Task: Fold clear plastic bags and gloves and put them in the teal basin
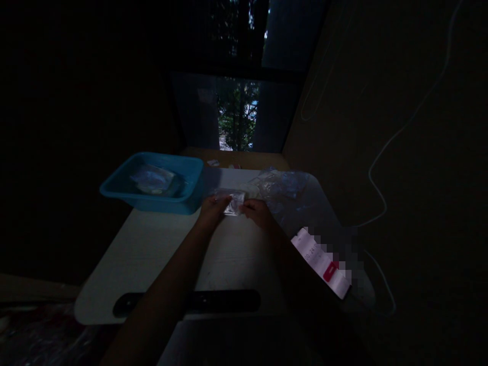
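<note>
- Dim light fills the room around you, with a window point(238, 114) beyond the far edge and your pale tabletop point(163, 249) below it.
- Between your hands, near the far side of the tabletop, is a small packet point(236, 204); it lies directly right of your left hand point(214, 209) and directly left of your right hand point(258, 210), so neither is nearer: both touch it.
- Your left hand is clamped on the packet, thumb over its top; your right hand pinches its right edge.
- You have it roughly square to you, slightly wider than deep; its long axis is hard to judge in this gloom.
- It looks flat and silvery, in clear, shiny, creased wrapping; you cannot make out what is inside.
- Left of your left hand stands a blue basin point(171, 205) with wrapped contents point(152, 178); crumpled clear film point(284, 184) lies beyond your right hand, and a lit phone point(314, 256) nearer you.
</note>
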Tool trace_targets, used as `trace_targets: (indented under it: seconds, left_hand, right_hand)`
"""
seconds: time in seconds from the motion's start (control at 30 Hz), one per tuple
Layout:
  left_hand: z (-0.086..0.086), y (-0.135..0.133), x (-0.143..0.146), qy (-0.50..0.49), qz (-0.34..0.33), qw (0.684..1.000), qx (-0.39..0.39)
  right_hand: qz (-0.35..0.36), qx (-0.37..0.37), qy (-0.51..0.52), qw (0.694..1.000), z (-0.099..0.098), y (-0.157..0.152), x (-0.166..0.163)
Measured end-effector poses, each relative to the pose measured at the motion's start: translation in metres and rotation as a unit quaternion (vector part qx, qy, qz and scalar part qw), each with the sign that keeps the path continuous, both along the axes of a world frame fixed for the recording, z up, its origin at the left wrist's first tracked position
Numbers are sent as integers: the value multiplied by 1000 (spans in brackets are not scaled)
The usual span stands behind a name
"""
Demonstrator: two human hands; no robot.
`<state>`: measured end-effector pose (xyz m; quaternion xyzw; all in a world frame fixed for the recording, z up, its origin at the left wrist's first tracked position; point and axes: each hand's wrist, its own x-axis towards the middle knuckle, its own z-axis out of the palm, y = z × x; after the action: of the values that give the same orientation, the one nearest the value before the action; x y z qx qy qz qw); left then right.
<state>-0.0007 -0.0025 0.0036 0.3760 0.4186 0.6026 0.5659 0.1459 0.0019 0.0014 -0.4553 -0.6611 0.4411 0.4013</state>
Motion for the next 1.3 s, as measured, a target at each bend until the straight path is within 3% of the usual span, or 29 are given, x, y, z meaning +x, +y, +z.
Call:
trace_targets:
  seconds: [0.6,0.73,0.97,1.3]
  left_hand:
    - [-2,2,-1,-11,8,1000,-5]
    - [-8,5,-2,47,-34,998,-12]
    - [-17,9,-4,115,-47,992,7]
    - [2,-2,0,205,-55,977,20]
  right_hand:
    - [-9,14,-1,1000,1,-2,-3]
    - [-25,3,17,1000,-2,0,-1]
    - [-44,6,22,999,-3,1,1]
    - [-40,31,13,999,-4,2,2]
